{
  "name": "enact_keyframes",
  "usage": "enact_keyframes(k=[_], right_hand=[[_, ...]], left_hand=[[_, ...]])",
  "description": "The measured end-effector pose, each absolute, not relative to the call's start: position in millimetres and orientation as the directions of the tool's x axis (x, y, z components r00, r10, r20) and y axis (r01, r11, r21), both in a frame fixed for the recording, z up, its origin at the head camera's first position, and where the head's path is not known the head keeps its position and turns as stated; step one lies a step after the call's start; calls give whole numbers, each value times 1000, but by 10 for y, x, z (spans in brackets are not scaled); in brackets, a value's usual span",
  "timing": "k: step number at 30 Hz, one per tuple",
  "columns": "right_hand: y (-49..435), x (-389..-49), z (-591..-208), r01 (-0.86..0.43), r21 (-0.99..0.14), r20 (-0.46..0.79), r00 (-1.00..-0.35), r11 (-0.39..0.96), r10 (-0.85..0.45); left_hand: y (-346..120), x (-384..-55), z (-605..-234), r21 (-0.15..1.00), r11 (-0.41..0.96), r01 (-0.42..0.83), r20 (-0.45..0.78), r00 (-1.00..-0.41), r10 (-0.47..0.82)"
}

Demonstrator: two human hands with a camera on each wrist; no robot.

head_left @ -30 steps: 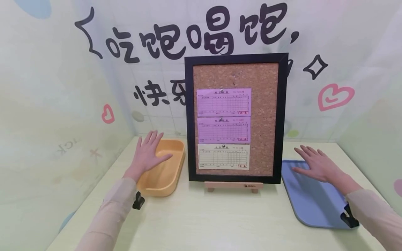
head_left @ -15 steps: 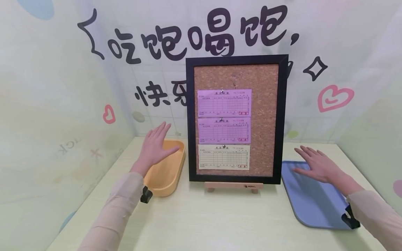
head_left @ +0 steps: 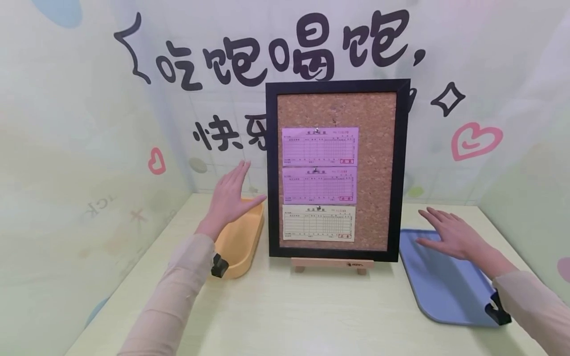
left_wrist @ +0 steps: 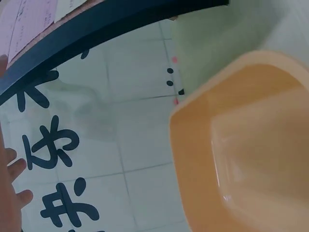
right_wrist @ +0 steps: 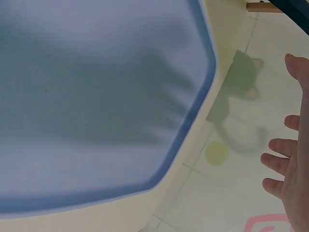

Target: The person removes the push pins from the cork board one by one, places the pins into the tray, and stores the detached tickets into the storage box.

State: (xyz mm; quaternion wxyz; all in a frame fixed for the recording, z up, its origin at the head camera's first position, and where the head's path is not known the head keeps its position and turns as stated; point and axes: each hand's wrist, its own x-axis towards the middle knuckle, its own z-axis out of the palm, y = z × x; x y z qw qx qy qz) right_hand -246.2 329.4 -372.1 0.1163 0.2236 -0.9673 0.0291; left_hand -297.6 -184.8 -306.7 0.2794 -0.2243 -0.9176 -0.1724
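My left hand [head_left: 228, 199] hovers over the orange bin [head_left: 238, 242], fingers straight and thumb spread toward the left side of the black-framed corkboard [head_left: 375, 173]. Pinned to the board, one above another, are a purple receipt slip [head_left: 318, 148], a second purple slip [head_left: 318, 187] and a cream slip [head_left: 318, 225]. Each has a small pushpin at its top edge. Over the far part of the blue tray [head_left: 445, 291] hangs my right hand [head_left: 454, 235], fingers extended and nothing in it. In the right wrist view, a hand's shadow falls across the tray [right_wrist: 96, 169].
A small wooden easel [head_left: 331, 263] props the corkboard upright on the pale table [head_left: 311, 311]. Close behind stands a wall [head_left: 222, 163] printed with large black characters and pink hearts. Side walls close in the table on the left and right.
My left hand has moved right and upward, away from the left part of the orange bin and closer to the corkboard. My right hand stays nearly still. The head view has shifted slightly.
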Motion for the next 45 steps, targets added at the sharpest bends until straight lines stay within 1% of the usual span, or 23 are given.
enact_keyframes(k=[4, 10, 14, 22, 26, 30, 33, 38, 42, 45], right_hand=[[3287, -2462, -3710, -443, -4, 243, -870, 897, -428], [3277, -2467, -3697, -451, 1, 253, -863, 893, -436], [3278, -2476, -3701, -459, 6, 260, -857, 888, -445], [3290, -2473, -3711, -446, 1, 239, -869, 895, -433], [3283, -2480, -3693, -448, -13, 253, -867, 894, -430], [3264, -2484, -3651, -438, -65, 267, -873, 897, -407], [3237, -2477, -3601, -432, -129, 306, -873, 892, -379], [3174, -2486, -3530, -449, -205, 403, -848, 870, -343], [3114, -2491, -3476, -473, -238, 461, -824, 848, -330], [3066, -2495, -3432, -509, -245, 524, -785, 825, -329]], left_hand=[[-1767, -3029, -3004, 199, 832, 518, 607, -731, 310], [-1615, -3072, -2884, 242, 819, 521, 597, -745, 297], [-1514, -3080, -2824, 288, 799, 528, 614, -742, 269], [-1365, -3106, -2780, 374, 757, 535, 640, -740, 207], [-1316, -3143, -2757, 402, 749, 527, 632, -751, 189], [-1275, -3185, -2738, 427, 740, 520, 616, -766, 183], [-1243, -3207, -2727, 440, 739, 510, 603, -778, 178], [-1196, -3226, -2717, 433, 756, 492, 591, -787, 173], [-1173, -3249, -2719, 427, 761, 488, 600, -783, 165], [-1166, -3258, -2710, 427, 759, 491, 609, -777, 160]])
